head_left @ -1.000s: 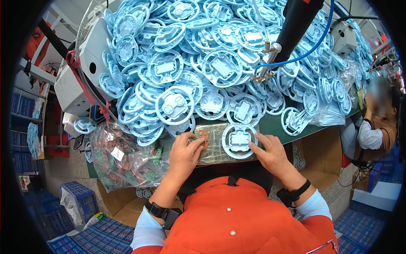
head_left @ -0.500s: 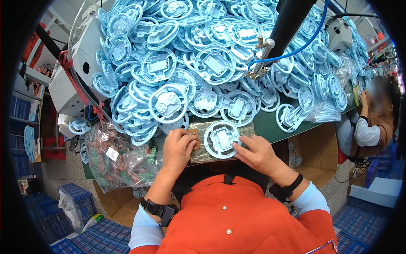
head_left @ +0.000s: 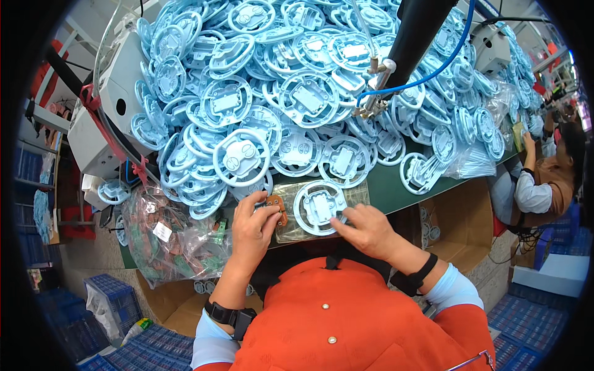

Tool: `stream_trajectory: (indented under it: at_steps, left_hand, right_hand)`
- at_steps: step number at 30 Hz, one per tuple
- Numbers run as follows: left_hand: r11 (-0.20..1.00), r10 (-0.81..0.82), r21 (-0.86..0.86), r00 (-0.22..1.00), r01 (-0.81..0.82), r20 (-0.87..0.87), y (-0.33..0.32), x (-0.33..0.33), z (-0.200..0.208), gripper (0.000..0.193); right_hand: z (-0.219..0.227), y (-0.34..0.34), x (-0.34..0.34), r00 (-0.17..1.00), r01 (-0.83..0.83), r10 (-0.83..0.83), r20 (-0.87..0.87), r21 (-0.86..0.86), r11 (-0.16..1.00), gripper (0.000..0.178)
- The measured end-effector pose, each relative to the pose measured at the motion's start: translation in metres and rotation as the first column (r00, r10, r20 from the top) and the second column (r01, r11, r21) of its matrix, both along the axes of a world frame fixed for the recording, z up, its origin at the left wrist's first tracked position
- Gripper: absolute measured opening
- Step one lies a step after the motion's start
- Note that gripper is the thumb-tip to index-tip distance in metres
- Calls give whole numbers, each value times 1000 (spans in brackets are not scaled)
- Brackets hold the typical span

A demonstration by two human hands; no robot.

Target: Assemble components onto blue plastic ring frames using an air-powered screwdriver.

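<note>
My left hand [head_left: 250, 230] is closed, its fingertips pinching a small orange-brown circuit board [head_left: 278, 210] just left of a light-blue plastic toy steering wheel [head_left: 299, 209]. This wheel lies flat, its hollow side with a boxed middle facing up, on a clear-wrapped slab [head_left: 356, 193] at the table's near edge. My right hand [head_left: 371, 232] grips the right side of that wheel, thumb and fingers bent together at its rim. Whether something small is also between those fingertips I cannot make out.
A big heap of similar light-blue wheels [head_left: 244, 154] covers the green table [head_left: 402, 196]. Above it hangs a black arm with a metal nozzle [head_left: 377, 93] and blue hose. A clear bag of circuit boards [head_left: 173, 238] lies left. Another person [head_left: 544, 179] sits far right; cardboard boxes [head_left: 461, 216] stand below.
My right fingertips have shifted slightly inward over the wheel's rim. My left hand stays at the orange-brown board, its fingers a little more raised. The whole view has shifted slightly.
</note>
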State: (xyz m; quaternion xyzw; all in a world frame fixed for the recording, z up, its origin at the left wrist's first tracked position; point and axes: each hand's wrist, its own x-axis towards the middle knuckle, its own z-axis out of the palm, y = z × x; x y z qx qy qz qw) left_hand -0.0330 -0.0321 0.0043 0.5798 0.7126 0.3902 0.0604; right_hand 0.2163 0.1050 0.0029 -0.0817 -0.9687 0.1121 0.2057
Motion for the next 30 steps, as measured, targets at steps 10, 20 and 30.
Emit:
stream_trajectory:
  at_steps: [10,20,30]
  left_hand:
    - [999,-29,32,998,27,50,5,2,6,19]
    - [998,28,-15,242,-56,970,-9,-7,-5,12]
    - [987,-158,2,957,163,243,5,0,17,13]
  right_hand:
    - [9,-10,-6,990,67,-69,125,18,998,33]
    - [-2,19,-2,992,105,-98,-81,94,990,29]
    - [-13,10,-17,990,38,-34,-135,29,999,32]
